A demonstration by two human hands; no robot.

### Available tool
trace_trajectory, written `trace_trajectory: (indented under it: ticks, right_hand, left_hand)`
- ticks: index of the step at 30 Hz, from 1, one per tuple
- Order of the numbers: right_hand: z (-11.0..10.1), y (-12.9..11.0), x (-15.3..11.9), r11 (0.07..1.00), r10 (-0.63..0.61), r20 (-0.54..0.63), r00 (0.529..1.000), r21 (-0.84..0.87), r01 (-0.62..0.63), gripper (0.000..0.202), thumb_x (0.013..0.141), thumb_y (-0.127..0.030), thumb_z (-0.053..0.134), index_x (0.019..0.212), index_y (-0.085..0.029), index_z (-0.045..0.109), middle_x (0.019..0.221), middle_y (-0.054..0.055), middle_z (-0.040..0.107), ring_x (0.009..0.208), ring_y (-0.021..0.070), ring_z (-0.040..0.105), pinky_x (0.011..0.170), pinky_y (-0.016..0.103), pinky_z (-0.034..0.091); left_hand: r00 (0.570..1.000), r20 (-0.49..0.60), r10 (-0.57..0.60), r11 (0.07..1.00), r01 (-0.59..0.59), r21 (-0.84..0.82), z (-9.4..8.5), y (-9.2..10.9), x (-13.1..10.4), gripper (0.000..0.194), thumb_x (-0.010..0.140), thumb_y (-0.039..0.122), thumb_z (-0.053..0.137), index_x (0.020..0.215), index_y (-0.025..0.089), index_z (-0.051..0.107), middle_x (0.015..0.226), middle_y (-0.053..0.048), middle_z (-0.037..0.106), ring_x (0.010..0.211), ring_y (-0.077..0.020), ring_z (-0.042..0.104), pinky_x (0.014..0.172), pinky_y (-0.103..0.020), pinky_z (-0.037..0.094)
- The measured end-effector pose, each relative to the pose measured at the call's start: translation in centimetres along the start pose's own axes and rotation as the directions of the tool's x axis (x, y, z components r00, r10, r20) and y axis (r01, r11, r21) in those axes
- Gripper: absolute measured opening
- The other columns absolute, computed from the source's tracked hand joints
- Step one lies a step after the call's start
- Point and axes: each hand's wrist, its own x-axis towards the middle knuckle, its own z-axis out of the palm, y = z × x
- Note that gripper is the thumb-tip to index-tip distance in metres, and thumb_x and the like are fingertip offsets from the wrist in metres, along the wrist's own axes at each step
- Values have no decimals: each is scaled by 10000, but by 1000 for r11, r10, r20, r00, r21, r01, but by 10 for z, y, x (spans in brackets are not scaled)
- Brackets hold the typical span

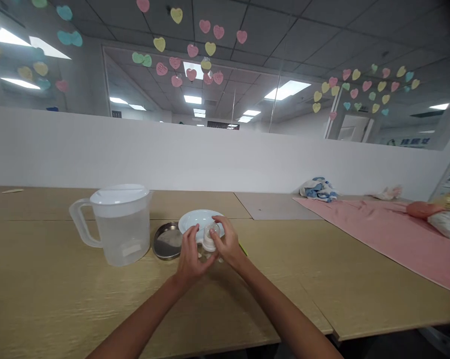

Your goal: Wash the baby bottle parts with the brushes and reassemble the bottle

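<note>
A small clear bottle [209,243] with a white collar and a clear domed cap is between my hands, above the near side of a white plate [195,217]. My right hand [229,243] grips its upper part, thumb on the front of the cap and index finger over the far side. Around the lower left side curves my left hand [192,257], its thumb across the front at the base. My fingers partly hide the bottle's lower body. Left of the plate, touching or nearly touching it, lies a round shallow metal pan [167,241].
A lidded translucent pitcher [123,227] with liquid inside stands left of the pan. Something thin and yellow-green [243,249] pokes out behind my right hand. A pink cloth [389,229] covers the table's right side, with a blue-and-white cloth [318,189] at its far edge.
</note>
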Motion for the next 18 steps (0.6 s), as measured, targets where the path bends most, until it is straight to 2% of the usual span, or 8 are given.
trace_trajectory:
  ticks: [3, 6, 9, 15, 18]
  right_hand:
    - [4, -1, -4, 999, -3, 82, 997, 34, 0, 390, 798, -325, 531, 1149, -158, 500, 1117, 104, 585, 1036, 207, 540, 898, 342, 429]
    - [8, -2, -6, 997, 58, 70, 996, 48, -61, 408, 764, -305, 561, 1146, -169, 511, 1116, 91, 601, 1006, 203, 560, 879, 331, 441]
    - [8, -2, -7, 985, 142, 74, 987, 84, -148, 415, 736, -314, 596, 1126, -186, 536, 1078, 67, 625, 913, 184, 590, 816, 304, 471]
    - [10, 2, -8, 926, 273, 90, 958, 244, -287, 445, 723, -368, 633, 1121, -185, 553, 977, 44, 652, 816, 161, 614, 761, 284, 503]
    - [11, 1, -9, 927, 279, 79, 957, 239, -290, 451, 726, -373, 631, 1126, -179, 554, 956, 47, 655, 797, 158, 617, 742, 280, 506]
  left_hand:
    - [988, 133, -80, 996, 85, -35, 1, -7, -2, 741, 766, 424, 564, 1358, 123, 237, 1102, -148, 558, 992, -256, 554, 847, -423, 460]
    - [974, 215, -74, 995, 85, -44, 0, -11, -2, 531, 795, 433, 529, 1237, 160, 423, 1028, -105, 618, 936, -236, 587, 819, -393, 477]
    - [976, 215, -25, 999, 33, -34, -2, -12, -2, 409, 812, 459, 510, 1091, 161, 529, 1011, -106, 632, 948, -237, 593, 819, -384, 485]
    - [976, 216, 25, 1000, -26, 1, -4, -13, -2, 467, 801, 487, 528, 1114, 141, 533, 998, -125, 644, 944, -250, 605, 803, -390, 505]
    - [973, 230, 25, 1000, -25, -5, -5, -13, -1, 470, 798, 474, 539, 1126, 138, 530, 1028, -133, 639, 965, -253, 600, 820, -397, 501]
